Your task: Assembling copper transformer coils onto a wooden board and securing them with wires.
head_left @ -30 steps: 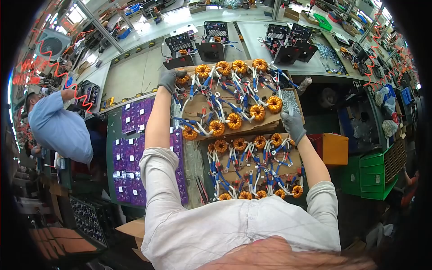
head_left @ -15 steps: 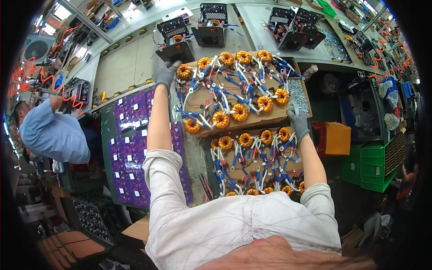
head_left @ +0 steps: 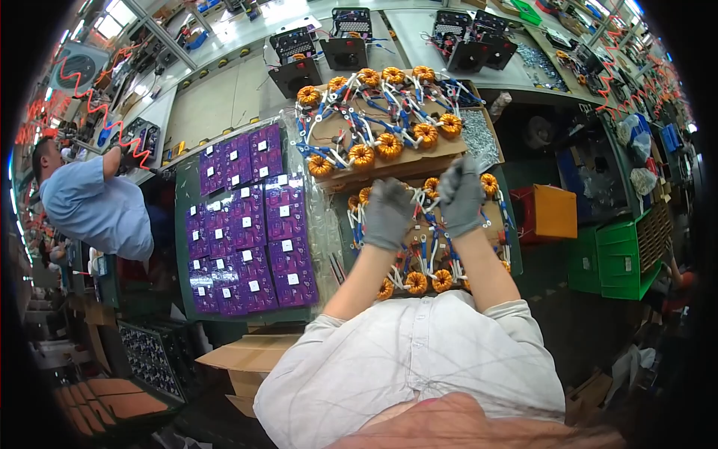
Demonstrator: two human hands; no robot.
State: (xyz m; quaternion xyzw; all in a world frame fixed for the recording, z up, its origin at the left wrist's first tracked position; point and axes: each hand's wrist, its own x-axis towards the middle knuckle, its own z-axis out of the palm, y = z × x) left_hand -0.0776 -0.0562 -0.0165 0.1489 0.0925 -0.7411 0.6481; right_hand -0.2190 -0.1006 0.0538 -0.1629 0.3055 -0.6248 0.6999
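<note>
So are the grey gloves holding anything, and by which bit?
I can't tell for sure. The left hand and right hand are curled and blurry in front of the orange coils, and no held thing shows in either.

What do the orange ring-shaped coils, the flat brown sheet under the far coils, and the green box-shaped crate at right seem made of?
Orange ring-shaped coils: probably copper wire, glossy; bright metallic glints on wound strands.
Flat brown sheet: likely cardboard, matte; papery brown face.
Green crate: seemingly moulded plastic, smooth; uniform colour, though looks alone cannot settle it.
</note>
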